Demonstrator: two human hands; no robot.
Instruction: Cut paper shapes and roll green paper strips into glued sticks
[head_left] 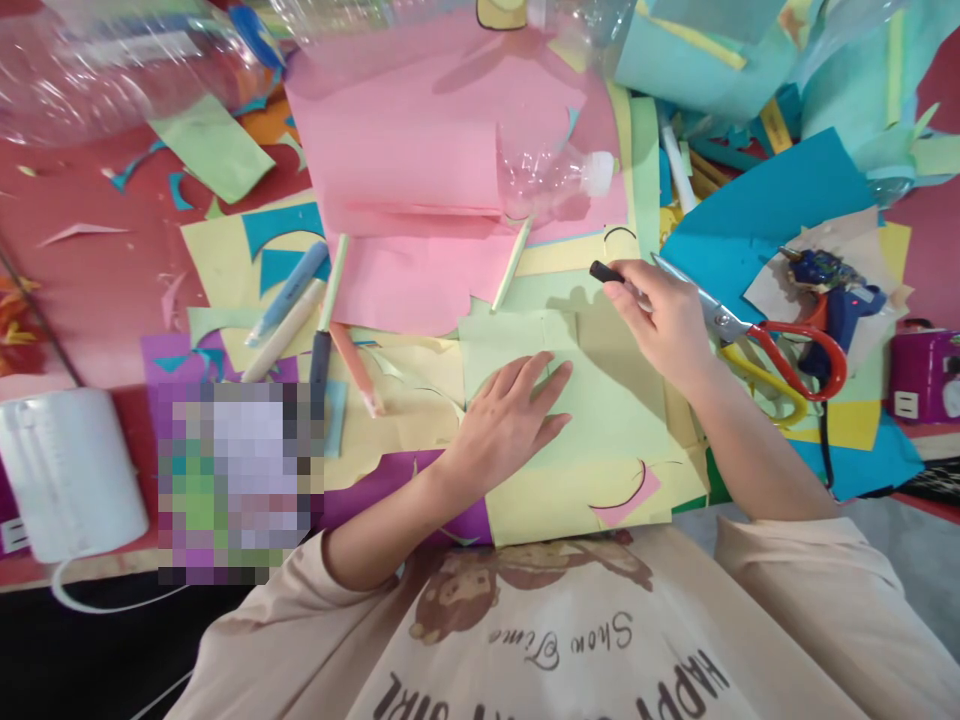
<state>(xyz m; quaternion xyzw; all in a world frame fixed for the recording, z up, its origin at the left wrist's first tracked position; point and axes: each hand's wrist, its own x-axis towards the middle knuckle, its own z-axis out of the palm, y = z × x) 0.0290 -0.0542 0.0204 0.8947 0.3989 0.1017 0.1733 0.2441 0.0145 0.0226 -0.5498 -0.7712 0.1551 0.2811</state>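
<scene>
My left hand (510, 420) lies flat with fingers spread on a light green paper sheet (600, 400) in front of me. My right hand (664, 320) is closed around a black marker (606, 272), whose tip end points left just above the green sheet. Under the green sheet lie yellow paper sheets (555, 505) with a pink scrap (634, 495) at the near edge.
Red-handled scissors (765, 335) and a blue glue gun (832, 290) lie right of my right hand. A large pink sheet (420, 170) with a clear plastic bottle (551, 175) sits beyond. Several pens (300, 300) lie left; a white roll (67, 470) stands far left.
</scene>
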